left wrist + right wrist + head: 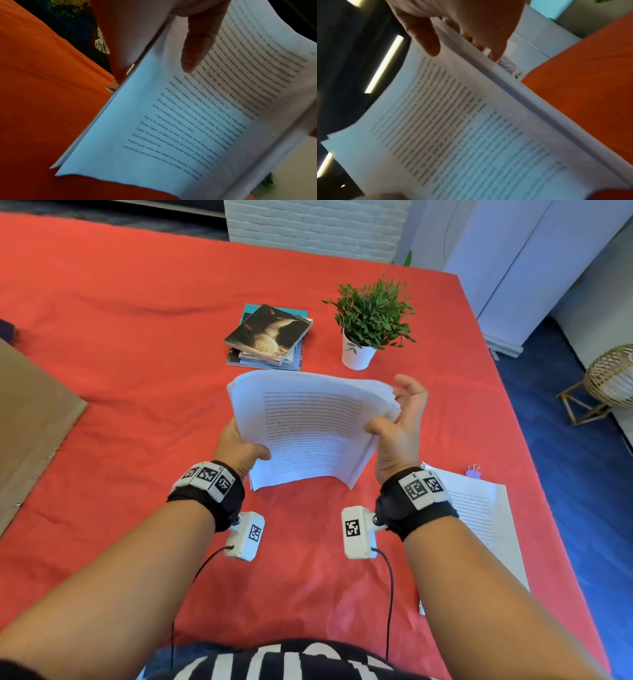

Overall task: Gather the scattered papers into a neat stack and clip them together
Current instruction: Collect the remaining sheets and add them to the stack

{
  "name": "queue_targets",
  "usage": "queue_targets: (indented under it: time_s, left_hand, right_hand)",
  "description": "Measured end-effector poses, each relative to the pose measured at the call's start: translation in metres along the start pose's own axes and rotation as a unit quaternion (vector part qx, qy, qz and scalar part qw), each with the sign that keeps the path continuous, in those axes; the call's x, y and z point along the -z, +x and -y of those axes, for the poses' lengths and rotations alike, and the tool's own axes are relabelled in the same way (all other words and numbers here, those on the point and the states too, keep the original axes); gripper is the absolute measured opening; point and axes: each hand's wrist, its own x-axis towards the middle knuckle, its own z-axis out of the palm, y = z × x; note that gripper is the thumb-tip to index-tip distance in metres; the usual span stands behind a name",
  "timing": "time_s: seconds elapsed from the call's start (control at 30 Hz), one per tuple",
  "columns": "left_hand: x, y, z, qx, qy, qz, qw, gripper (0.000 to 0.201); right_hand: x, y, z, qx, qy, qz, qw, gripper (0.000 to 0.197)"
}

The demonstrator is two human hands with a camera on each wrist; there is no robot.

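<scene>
A thick stack of printed papers [308, 429] stands nearly upright, its bottom edge on the red cloth [137, 354], bowed between both hands. My left hand [239, 448] grips its left edge, thumb [197, 44] on the front page [188, 121]. My right hand [399, 422] holds the right edge, thumb [426, 40] on the front sheet [453, 128] and fingers behind. Another printed sheet pile [479, 508] lies flat at the right. A purple binder clip [473, 471] sits just beyond it.
A pile of books [270, 337] and a potted green plant [368, 320] stand beyond the stack. A brown board [27, 412] lies at the left. The table's right edge drops to a blue floor with a wicker stand [609, 381].
</scene>
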Motion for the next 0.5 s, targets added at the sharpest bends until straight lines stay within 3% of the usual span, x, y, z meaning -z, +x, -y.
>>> queue_targets:
  time_s: [0.07, 0.27, 0.5]
  left_hand:
    - [-0.005, -0.002, 0.001, 0.007, 0.000, 0.000, 1.000, 0.059]
    - [-0.007, -0.004, 0.007, 0.026, -0.003, -0.028, 0.999, 0.048]
    - [0.001, -0.005, 0.020, 0.044, -0.023, -0.037, 0.998, 0.049]
  right_hand:
    - [-0.003, -0.005, -0.007, -0.079, 0.027, 0.014, 0.996, 0.067]
    - [0.001, -0.002, -0.026, -0.185, 0.093, -0.018, 0.978, 0.055]
    - [0.006, -0.006, -0.037, -0.225, 0.131, 0.026, 0.965, 0.052]
